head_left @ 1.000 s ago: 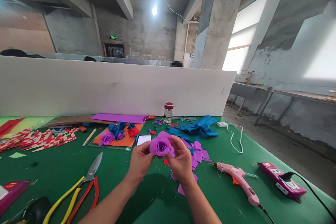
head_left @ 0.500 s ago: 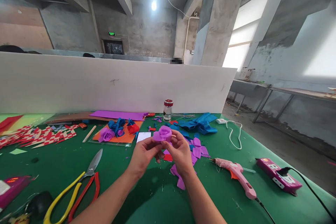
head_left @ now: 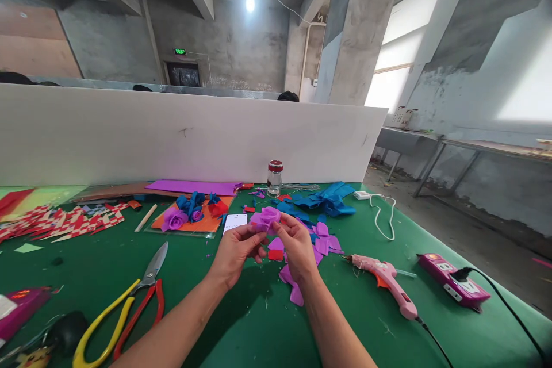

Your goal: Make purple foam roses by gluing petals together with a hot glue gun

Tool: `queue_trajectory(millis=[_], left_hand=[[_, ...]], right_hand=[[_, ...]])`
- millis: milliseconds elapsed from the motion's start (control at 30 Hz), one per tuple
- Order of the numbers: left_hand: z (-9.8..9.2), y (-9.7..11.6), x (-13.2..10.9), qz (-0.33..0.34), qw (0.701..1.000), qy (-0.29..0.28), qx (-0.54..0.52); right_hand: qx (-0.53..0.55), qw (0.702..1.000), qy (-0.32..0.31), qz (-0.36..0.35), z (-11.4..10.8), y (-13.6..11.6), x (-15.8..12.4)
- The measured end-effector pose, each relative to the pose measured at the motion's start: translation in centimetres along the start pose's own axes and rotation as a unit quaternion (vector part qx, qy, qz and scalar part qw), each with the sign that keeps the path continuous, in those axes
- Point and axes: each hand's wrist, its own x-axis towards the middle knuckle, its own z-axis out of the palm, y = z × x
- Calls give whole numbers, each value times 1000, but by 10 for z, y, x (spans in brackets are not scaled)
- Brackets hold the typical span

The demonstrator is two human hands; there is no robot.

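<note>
Both my hands hold a purple foam rose (head_left: 264, 219) above the green table (head_left: 259, 328). My left hand (head_left: 235, 253) pinches its underside from the left, fingers closed on it. My right hand (head_left: 297, 250) grips it from the right with fingertips on the petals. The rose is tilted away, so its spiral centre is hardly visible. Loose purple petals (head_left: 325, 243) and a small red scrap (head_left: 275, 254) lie just beyond and below my hands.
A pink glue gun (head_left: 383, 279) and a magenta power strip (head_left: 452, 286) lie to the right. Yellow- and red-handled shears (head_left: 129, 305) lie at left. Finished roses on an orange sheet (head_left: 190, 215), a small glass jar (head_left: 274, 178), blue foam pieces (head_left: 328, 198) and a white partition (head_left: 172, 138) stand behind.
My hands have lowered the rose and tipped it away from me; its open face showed a second ago, and now its side and underside show.
</note>
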Motion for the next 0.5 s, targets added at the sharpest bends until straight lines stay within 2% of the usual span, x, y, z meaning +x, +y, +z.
queue_trajectory(millis=[333,500], left_hand=[[0,-3,0,2,1000,0,15],[-2,-8,2,11,1000,-1,23]], right_hand=[[14,999,32,-4,-2,3,2],[15,1000,25,5,0,1,0]])
